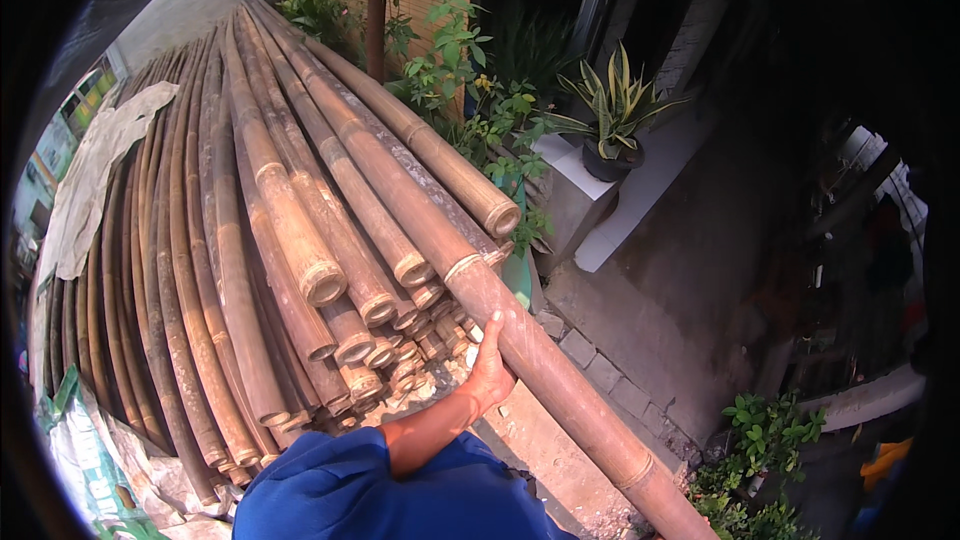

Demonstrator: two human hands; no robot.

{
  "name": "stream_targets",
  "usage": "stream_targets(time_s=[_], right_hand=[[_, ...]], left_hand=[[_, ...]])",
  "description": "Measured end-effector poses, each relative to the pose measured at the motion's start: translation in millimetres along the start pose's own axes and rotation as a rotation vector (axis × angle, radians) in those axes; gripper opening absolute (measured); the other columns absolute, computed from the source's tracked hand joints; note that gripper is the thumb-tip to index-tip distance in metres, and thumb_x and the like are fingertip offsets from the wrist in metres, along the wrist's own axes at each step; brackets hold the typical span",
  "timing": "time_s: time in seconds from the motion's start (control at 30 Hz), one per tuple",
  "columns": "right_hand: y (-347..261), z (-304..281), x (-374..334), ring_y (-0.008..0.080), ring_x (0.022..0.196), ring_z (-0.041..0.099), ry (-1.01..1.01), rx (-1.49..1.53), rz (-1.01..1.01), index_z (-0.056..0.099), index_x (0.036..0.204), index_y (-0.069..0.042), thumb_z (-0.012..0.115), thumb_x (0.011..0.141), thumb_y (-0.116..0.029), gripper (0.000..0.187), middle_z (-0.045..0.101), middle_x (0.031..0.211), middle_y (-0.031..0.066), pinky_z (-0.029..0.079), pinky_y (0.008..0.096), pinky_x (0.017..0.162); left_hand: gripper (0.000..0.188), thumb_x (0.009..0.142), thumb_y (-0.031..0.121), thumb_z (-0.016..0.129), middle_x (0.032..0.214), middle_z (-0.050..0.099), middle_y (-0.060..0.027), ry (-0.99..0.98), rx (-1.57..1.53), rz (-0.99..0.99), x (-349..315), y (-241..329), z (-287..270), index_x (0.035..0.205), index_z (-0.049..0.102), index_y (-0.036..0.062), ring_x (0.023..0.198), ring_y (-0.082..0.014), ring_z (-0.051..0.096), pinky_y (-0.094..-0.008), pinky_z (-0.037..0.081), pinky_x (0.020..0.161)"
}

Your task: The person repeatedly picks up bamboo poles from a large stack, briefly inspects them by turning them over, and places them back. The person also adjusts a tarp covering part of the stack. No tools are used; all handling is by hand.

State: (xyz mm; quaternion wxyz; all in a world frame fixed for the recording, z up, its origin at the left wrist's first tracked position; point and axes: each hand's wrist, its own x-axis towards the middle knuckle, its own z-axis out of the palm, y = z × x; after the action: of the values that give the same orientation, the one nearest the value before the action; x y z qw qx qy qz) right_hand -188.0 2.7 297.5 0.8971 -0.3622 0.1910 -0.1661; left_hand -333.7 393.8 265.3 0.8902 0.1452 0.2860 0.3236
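Note:
A long brown bamboo pole [560, 390] slants from the far left down to the lower right edge. My left hand [490, 370] holds it from the left and below. The thumb lies along its near side, and the other fingers are hidden beneath the pole. Left of this pole lies a big stack of bamboo poles [270, 180], their cut ends toward me. The held pole's far part runs along the top of the stack, beside another thick pole [440, 150]. My blue sleeve [320, 480] shows at the bottom. No part of my right hand shows.
A potted snake plant [612, 130] stands on a white-tiled ledge [640, 205] at the right. Leafy flowering plants [450, 70] grow beside the stack. A bush [760, 440] sits near the pole's lower end. Pale sheeting [110, 170] covers the stack's left side.

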Motion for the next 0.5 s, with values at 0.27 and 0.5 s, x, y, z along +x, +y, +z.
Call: stream_targets(time_s=[0.27,0.5], right_hand=[[15.3,15.3,-12.0,0.0393,0.124,0.055,-0.034,-0.042,0.055,0.047,0.14,0.0,0.053,0.088,-0.071,0.087,0.058,0.131,0.0226,0.042,0.0555,0.11],[21.7,20.7,-14.7,0.0396,0.125,0.055,-0.048,-0.047,0.099,0.047,0.14,-0.001,0.052,0.089,-0.071,0.087,0.057,0.132,0.0226,0.041,0.0557,0.111]], left_hand=[[0.09,0.082,0.062,0.074,0.148,0.046,-0.0144,0.292,0.078,0.037,-4.1,3.6,10.9,0.148,0.041,0.0095,0.135,-0.0323,0.044,-0.0527,0.032,0.116],[0.094,0.081,0.073,0.066,0.146,0.047,-0.0152,0.006,-0.084,0.052,-7.4,8.0,6.7,0.147,0.041,0.0109,0.133,-0.032,0.046,-0.0558,0.034,0.114]])
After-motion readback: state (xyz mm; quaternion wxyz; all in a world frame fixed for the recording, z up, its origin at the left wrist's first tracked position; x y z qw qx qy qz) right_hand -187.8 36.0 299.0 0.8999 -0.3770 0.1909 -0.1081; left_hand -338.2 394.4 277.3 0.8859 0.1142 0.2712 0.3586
